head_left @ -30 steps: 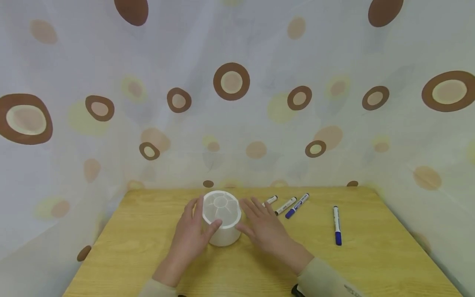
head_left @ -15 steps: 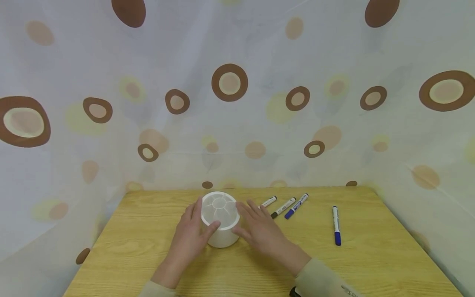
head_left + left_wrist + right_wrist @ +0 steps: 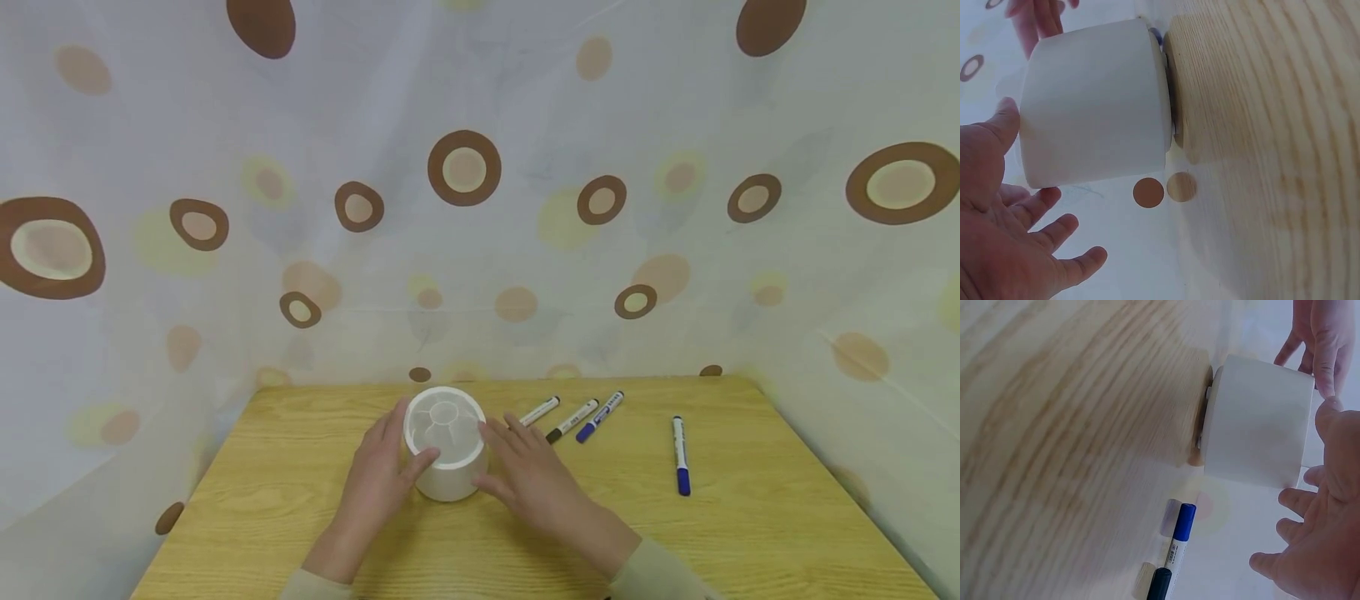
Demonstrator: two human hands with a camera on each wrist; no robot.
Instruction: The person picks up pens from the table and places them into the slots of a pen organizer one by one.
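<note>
A white round plastic pen holder (image 3: 446, 443), divided into compartments inside, stands upright near the far middle of the light wooden table (image 3: 262, 508). Your left hand (image 3: 378, 482) and right hand (image 3: 534, 482) flank it with fingers spread and relaxed, thumbs touching its wall. It looks rigid, light and smooth, perhaps slippery; hold it low on opposite sides. Four marker pens (image 3: 577, 416) lie to its right.

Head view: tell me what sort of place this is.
Probably a staged recording corner, not a lived-in room: a wooden table hemmed in by a spotted curtain, bearing only a white pen holder and four markers.
</note>
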